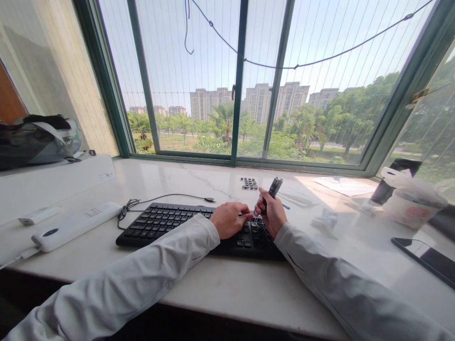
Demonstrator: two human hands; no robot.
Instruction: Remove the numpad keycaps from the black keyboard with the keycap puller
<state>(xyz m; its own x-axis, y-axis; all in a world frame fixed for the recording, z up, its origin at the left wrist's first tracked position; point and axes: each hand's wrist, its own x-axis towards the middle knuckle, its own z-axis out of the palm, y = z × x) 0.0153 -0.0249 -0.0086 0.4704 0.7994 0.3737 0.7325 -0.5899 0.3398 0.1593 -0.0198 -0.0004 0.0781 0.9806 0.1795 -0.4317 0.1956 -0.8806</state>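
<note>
A black keyboard [159,220] lies on the white counter, with keycaps off part of its right side. Over that side my right hand [272,213] is wrapped around a black keycap puller [273,188], its handle end pointing up and thin wire showing low by the keys. My left hand [231,220] rests at the keyboard beside it, thumb and fingers drawn together close to the puller's lower end. What lies between those fingertips, if anything, is hidden. Behind the keyboard, several loose black keycaps [249,183] are set out in rows.
The keyboard's cable [170,195] curls behind it. To the left are a white power strip-like device [76,226] and a helmet [39,137] on a white box [95,171]. On the right are crumpled plastic [325,221], paper [344,185], a bagged tub [408,208] and a phone [428,258].
</note>
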